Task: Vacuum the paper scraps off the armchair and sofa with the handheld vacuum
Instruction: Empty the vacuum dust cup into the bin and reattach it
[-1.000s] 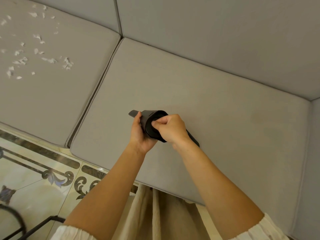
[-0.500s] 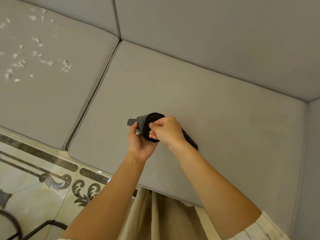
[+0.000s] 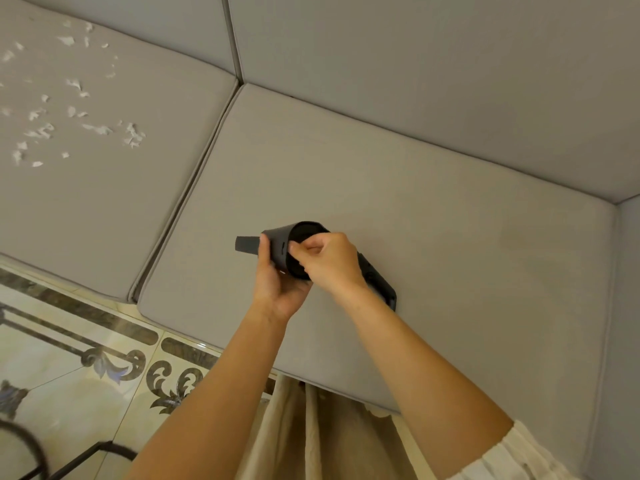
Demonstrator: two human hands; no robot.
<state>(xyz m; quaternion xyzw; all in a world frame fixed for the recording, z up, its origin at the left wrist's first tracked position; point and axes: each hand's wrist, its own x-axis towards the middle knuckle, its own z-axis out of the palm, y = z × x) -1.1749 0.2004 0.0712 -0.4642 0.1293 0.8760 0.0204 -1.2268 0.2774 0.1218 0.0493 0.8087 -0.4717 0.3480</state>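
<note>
A dark grey handheld vacuum [image 3: 277, 245] hovers over the right seat cushion [image 3: 433, 209] of a grey sofa, its flat nozzle pointing left. My left hand [image 3: 277, 285] grips the conical front part from below. My right hand [image 3: 330, 259] curls over the black round body behind it, and the handle end pokes out beyond that wrist at lower right. Several white paper scraps [image 3: 69, 109] lie scattered on the left seat cushion [image 3: 114, 202], well away from the nozzle.
Grey back cushions [image 3: 415, 64] rise behind the seats, and a side cushion [image 3: 628, 306] closes the right end. Patterned tile floor [image 3: 86, 375] lies at lower left with a black metal frame [image 3: 69, 462] at the bottom corner. Beige fabric [image 3: 311, 427] hangs between my arms.
Both hands stay on the vacuum at the same spot over the right cushion. My right hand has shifted slightly on the black body, and the view drifted a little.
</note>
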